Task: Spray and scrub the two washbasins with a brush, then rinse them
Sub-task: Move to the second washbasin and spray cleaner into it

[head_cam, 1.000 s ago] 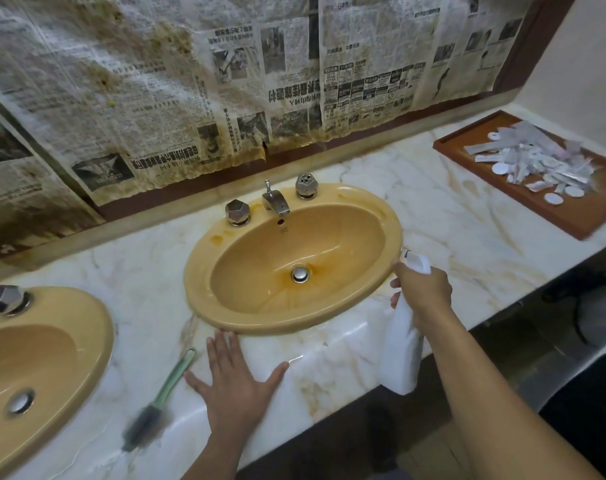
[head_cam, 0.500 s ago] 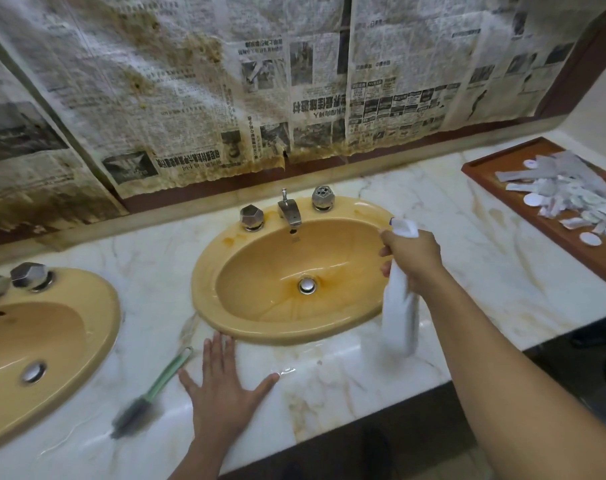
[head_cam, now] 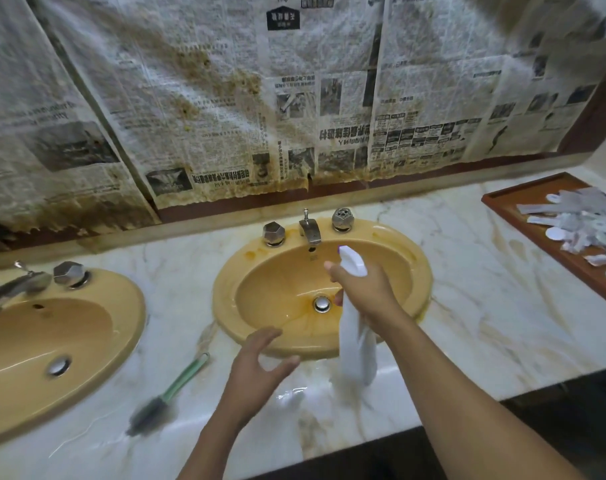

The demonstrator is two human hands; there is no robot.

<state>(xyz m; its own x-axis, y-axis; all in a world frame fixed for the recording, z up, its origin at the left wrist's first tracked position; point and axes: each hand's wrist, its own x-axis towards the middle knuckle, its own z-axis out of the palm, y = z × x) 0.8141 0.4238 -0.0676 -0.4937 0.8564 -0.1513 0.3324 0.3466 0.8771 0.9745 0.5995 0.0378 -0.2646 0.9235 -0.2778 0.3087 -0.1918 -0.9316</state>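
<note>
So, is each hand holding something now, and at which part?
The right hand holds the white spray bottle by its neck, just under the spray head, above the right washbasin. The left hand is open and holds nothing.

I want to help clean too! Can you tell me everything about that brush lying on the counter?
The brush lies flat on the wet marble counter, between the two yellow basins. It has a thin pale green handle, apparently plastic, with a loop at its end pointing toward the right-hand basin. The dark, bushy bristle head points toward the counter's front edge. It looks blurry. Nothing holds it; the left hand hovers beside it, fingers spread.
</note>
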